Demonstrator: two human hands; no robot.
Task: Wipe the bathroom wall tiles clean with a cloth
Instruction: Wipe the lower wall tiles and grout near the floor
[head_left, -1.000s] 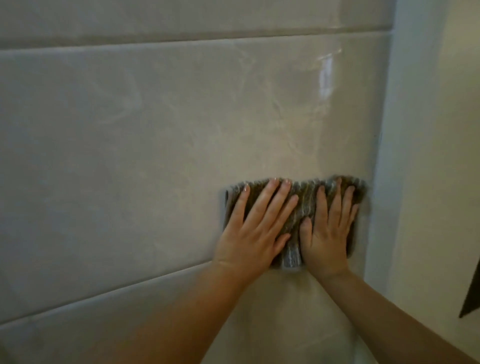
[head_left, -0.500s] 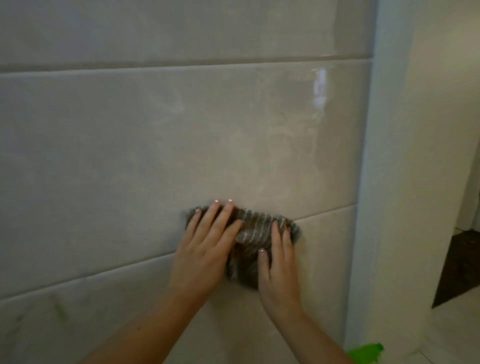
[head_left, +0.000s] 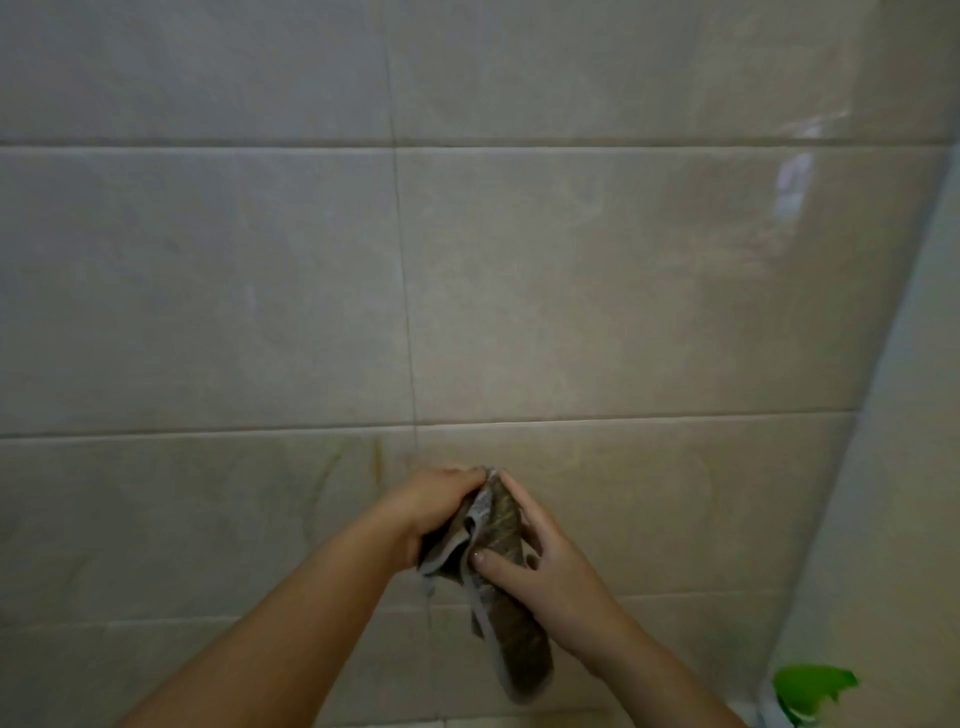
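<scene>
The left hand and right hand both grip the bunched cloth in front of the lower wall tiles, with its tail hanging loose below. Wadded like this, little fabric would meet the tile, so the yellowish streak just left could get smeared or missed. The dangling end may also slip free or drag grime across the tiles.
</scene>
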